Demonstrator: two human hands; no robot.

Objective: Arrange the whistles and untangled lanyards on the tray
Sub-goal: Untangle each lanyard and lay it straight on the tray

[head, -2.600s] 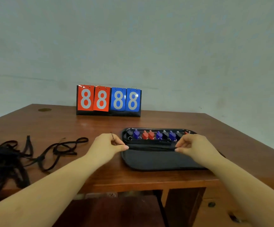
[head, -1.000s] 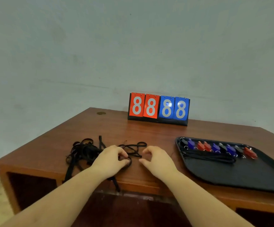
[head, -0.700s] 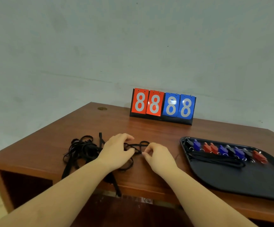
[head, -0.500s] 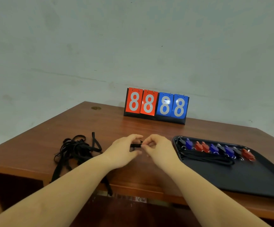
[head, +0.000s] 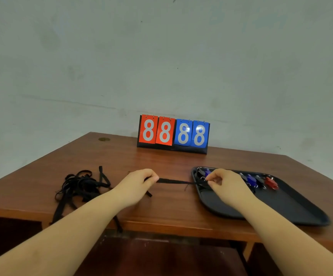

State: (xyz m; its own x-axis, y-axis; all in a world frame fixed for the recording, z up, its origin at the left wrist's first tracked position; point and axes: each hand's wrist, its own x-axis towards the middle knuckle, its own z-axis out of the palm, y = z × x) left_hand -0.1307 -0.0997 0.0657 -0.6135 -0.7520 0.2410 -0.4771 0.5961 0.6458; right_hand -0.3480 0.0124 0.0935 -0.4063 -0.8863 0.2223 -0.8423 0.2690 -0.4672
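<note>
both hands, left hand [head: 136, 183] and right hand [head: 224, 183], pinch a thin black fabric lanyard [head: 173, 181] taut at the left rim of the flat black plastic tray [head: 281, 208].

I note the table [head: 161, 162]: wood, smooth, low sheen. Tray [head: 281, 208]: black, matt, looks plastic. Lanyard [head: 173, 181]: flat black woven cloth, matt. Whistles [head: 251, 180]: glossy plastic, small metal rings. Scoreboard [head: 173, 133] cards: glossy.
</note>
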